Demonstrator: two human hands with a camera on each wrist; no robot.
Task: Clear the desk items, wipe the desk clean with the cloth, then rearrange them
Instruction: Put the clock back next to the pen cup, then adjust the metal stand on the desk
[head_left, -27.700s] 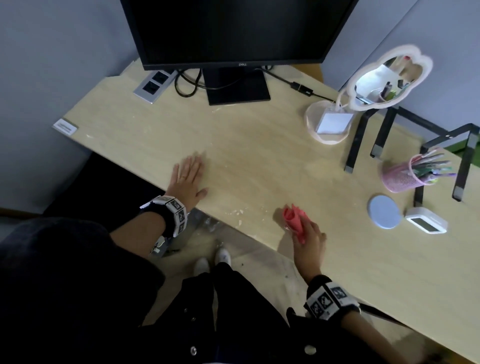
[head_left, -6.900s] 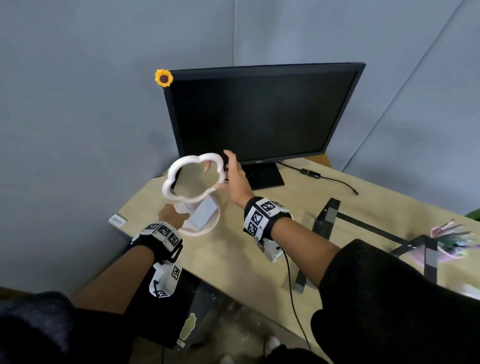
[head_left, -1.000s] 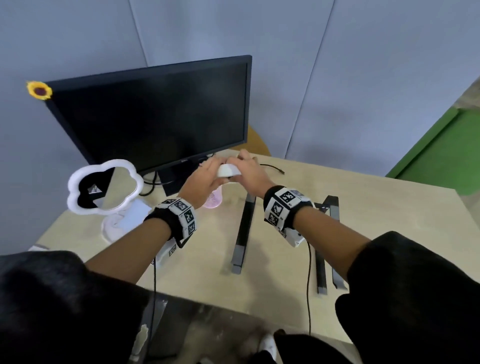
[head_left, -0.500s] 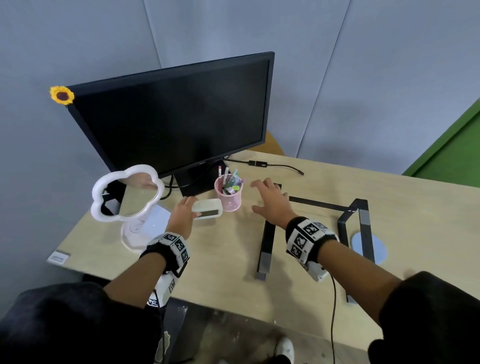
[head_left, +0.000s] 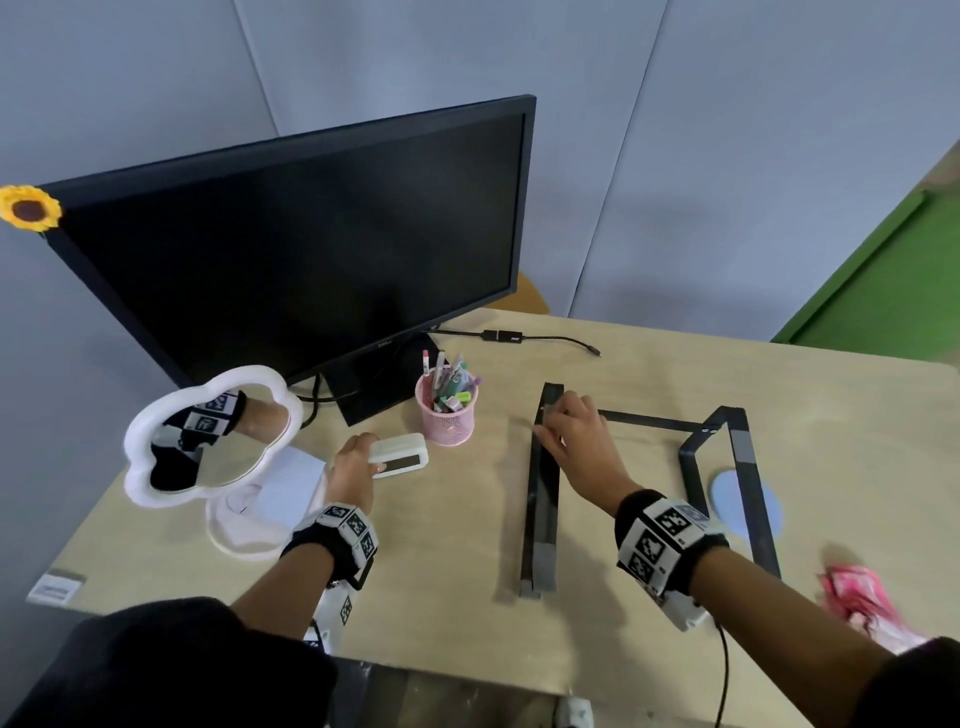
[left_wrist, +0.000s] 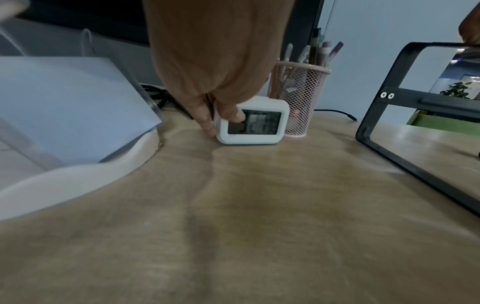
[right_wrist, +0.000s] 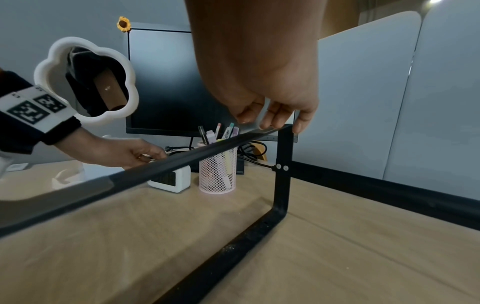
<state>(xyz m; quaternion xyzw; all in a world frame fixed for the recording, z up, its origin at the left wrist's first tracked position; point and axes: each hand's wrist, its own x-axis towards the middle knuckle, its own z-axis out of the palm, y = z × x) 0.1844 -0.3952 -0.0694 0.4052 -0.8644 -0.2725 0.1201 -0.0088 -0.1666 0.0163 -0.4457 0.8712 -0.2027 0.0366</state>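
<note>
The clock (head_left: 402, 454) sits between mirror (head_left: 218, 452) and pen cup (head_left: 447, 421), before the monitor (head_left: 311, 249), metal stand (head_left: 540, 493) rightward.

Monitor: wide black flat-screen monitor (head_left: 311, 249), screen dark, standing upright.
Ornament: small yellow sunflower decoration (head_left: 28, 208) on the monitor's upper left corner.
Cable: thin black adapter cable (head_left: 540, 339) lying right of the monitor's foot.
Backdrop: grey partition panels (head_left: 675, 130); green surface (head_left: 893, 291) far right.
</note>
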